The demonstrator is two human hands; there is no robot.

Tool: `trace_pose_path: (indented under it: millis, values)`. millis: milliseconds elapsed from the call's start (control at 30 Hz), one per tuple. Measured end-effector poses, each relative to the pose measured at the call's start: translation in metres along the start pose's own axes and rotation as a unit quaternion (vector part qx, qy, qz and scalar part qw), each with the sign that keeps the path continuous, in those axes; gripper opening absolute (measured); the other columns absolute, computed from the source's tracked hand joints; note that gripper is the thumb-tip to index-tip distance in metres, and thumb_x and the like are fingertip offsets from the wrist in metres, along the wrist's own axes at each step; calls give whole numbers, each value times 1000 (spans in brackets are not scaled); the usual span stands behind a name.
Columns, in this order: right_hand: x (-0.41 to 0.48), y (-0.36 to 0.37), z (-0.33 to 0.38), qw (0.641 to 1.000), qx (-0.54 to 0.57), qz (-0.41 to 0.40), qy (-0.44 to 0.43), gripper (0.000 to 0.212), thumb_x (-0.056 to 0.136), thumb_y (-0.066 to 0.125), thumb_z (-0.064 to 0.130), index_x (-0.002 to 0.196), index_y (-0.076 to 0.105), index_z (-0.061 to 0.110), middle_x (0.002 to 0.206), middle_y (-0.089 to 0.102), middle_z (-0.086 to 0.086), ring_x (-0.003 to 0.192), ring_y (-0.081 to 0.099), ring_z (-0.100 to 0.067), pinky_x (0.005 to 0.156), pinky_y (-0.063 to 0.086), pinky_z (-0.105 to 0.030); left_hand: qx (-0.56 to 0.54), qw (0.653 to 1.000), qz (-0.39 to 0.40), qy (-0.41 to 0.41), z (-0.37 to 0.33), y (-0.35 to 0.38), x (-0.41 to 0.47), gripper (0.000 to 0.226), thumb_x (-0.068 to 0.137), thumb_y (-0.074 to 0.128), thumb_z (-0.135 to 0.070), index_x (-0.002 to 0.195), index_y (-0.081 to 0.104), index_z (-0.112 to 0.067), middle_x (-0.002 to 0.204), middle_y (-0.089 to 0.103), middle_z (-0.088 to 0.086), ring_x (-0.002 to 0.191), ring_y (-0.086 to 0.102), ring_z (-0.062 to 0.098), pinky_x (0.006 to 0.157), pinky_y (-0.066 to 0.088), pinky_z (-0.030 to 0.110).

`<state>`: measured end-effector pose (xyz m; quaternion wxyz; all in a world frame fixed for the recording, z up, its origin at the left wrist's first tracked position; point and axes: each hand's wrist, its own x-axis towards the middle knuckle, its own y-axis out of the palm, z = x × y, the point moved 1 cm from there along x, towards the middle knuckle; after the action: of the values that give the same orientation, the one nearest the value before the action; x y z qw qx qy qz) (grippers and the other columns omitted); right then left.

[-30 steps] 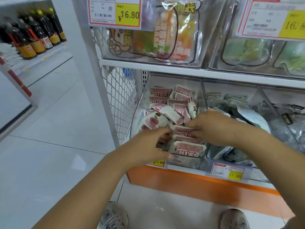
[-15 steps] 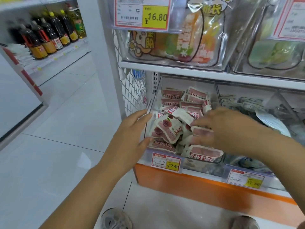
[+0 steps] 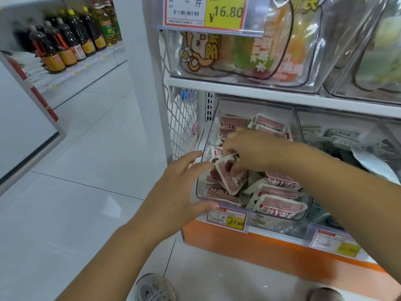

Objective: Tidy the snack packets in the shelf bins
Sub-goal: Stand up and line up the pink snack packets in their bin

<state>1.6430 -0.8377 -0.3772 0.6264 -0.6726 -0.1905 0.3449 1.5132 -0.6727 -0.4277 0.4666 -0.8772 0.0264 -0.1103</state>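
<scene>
A clear plastic bin (image 3: 280, 222) on the lower shelf holds several small red-and-white snack packets (image 3: 280, 205). My right hand (image 3: 253, 153) reaches into the bin from the right and pinches one packet (image 3: 230, 179) at the front left, tilted up on edge. My left hand (image 3: 178, 190) sits at the bin's left front corner with fingers spread and straight, thumb along the front rim; whether it touches the wall is unclear.
A neighbouring bin (image 3: 338, 135) to the right holds dark packets. Above, an upper shelf (image 3: 260, 92) carries clear bins of large snack bags (image 3: 238, 51). Price tags (image 3: 227, 219) hang on the shelf front. A wire mesh side panel (image 3: 182, 122) stands left; oil bottles (image 3: 65, 42) line a far shelf.
My right hand has moved left across the bin and taken hold of a front-left packet, lifting it on edge. My left hand stays spread at the bin's left corner.
</scene>
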Motion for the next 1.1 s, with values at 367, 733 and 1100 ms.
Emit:
trace_pose_path:
  millis: [367, 733, 1100]
  values:
    - [-35, -16, -1, 917, 372, -141, 38, 7, 82, 69, 38, 87, 65, 35, 82, 69, 14, 71, 64, 1, 59, 52, -20, 50, 992, -75, 83, 5, 7, 7, 4, 80, 75, -31, 82, 75, -34, 138, 52, -3, 137, 27, 18, 106, 30, 37]
    - [-31, -27, 19, 986, 131, 99, -1, 41, 83, 67, 47, 121, 54, 36, 103, 63, 18, 81, 57, 9, 73, 46, -23, 35, 990, -128, 49, -4, 4, 8, 4, 81, 70, -32, 84, 72, -29, 122, 58, -8, 117, 40, 12, 93, 43, 36]
    - [-53, -33, 5, 960, 279, 5, 11, 23, 83, 72, 26, 101, 68, 38, 84, 70, 22, 74, 67, -2, 76, 54, -30, -40, 993, -106, -36, -13, 3, 5, 60, 74, 80, -35, 114, 37, -43, 111, 40, -23, 108, 38, -2, 91, 45, 23]
